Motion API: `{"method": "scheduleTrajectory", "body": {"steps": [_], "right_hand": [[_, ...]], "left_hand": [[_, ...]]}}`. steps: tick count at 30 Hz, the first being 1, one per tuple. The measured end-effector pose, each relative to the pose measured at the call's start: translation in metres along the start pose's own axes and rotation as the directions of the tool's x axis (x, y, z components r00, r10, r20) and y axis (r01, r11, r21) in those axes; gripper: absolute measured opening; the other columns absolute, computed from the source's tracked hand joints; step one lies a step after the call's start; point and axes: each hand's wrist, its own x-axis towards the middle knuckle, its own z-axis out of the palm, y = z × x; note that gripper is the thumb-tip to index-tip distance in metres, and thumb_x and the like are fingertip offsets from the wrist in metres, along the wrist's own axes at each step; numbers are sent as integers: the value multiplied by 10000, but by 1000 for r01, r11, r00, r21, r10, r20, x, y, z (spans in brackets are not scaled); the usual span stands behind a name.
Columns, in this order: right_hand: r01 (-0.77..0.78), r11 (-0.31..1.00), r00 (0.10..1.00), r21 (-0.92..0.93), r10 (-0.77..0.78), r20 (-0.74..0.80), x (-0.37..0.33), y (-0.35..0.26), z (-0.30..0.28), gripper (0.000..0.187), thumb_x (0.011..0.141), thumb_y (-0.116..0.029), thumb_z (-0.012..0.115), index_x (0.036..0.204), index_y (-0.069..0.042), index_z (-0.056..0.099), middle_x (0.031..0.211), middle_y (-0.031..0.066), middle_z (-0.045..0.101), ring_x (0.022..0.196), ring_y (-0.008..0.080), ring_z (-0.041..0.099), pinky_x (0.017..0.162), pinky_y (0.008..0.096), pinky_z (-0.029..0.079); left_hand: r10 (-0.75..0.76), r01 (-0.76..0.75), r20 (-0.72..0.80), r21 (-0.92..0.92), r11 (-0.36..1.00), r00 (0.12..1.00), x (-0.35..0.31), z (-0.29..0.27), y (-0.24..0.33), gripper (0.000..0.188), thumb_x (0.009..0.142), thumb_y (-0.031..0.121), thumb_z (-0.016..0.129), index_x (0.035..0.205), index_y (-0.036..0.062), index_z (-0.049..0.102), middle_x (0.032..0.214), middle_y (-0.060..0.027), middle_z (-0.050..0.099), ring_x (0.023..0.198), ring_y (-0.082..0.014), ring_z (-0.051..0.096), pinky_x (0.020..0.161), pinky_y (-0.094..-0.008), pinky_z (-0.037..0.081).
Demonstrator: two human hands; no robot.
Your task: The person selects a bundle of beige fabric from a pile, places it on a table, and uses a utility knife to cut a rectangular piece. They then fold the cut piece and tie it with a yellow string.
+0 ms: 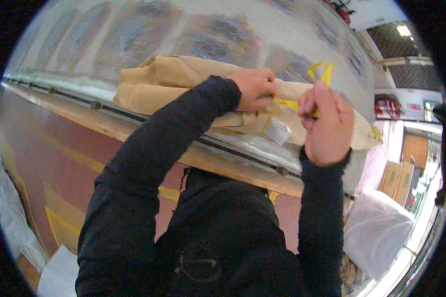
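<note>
A bundle of folded tan fabric (pixel 156 91) lies along the near edge of a worktable, with several loose folds at its left end. My left hand (pixel 255 89) rests on the middle of the bundle, fingers curled in at one end of a thin yellow strip (pixel 287 104). Across from it, my right hand (pixel 329 121) is closed in a pinch on the same strip, and a loop of it sticks up above the thumb. A small white tag (pixel 278 131) lies on the fabric below, between the two hands. My fingertips are partly hidden.
Clear plastic covers the worktable (pixel 178 29), with colourful patterned patches under it. A dark rail with knobs (pixel 95 105) runs along the near edge. White plastic-covered goods (pixel 376 227) and cardboard boxes (pixel 397 179) stand at the right. Yellow lines mark the reddish floor (pixel 79 158).
</note>
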Motion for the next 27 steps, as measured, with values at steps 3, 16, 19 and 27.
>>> {"method": "scheduleTrajectory", "body": {"steps": [3, 16, 19, 27], "right_hand": [[145, 989, 986, -33, -147, -73, 7, 13, -20, 358, 952, -352, 496, 846, -25, 597, 735, 66, 583, 512, 104, 485, 435, 212, 381], [34, 961, 994, -276, -4, 109, -19, 107, 16, 423, 856, -235, 619, 1182, 11, 506, 703, 108, 614, 573, 189, 602, 535, 333, 480], [158, 964, 975, -214, -117, 191, -60, 98, -3, 491, 849, -147, 616, 1289, -36, 428, 630, 47, 578, 562, 112, 564, 517, 282, 451], [-648, 353, 705, -675, 613, -356, -250, 193, -171, 128, 840, -160, 617, 835, -35, 642, 687, 94, 656, 613, 171, 641, 574, 320, 513]], "left_hand": [[-65, 64, -8, -70, 995, 998, 1, -1, 3, 218, 740, 207, 642, 914, 80, 609, 1006, -141, 521, 924, -327, 551, 792, -401, 465], [-188, -179, 536, 559, 810, 823, 99, -56, -33, 185, 736, 282, 629, 767, 101, 645, 886, -112, 590, 778, -336, 601, 662, -442, 489], [-502, 439, -130, 698, 566, 855, 104, -81, -85, 326, 830, 416, 543, 881, 143, 714, 866, -167, 666, 795, -346, 631, 715, -450, 484], [-612, 648, 236, -416, 639, 755, -77, -99, 70, 330, 929, 240, 518, 636, 94, 556, 560, 18, 497, 498, -74, 453, 446, -243, 336]]}}
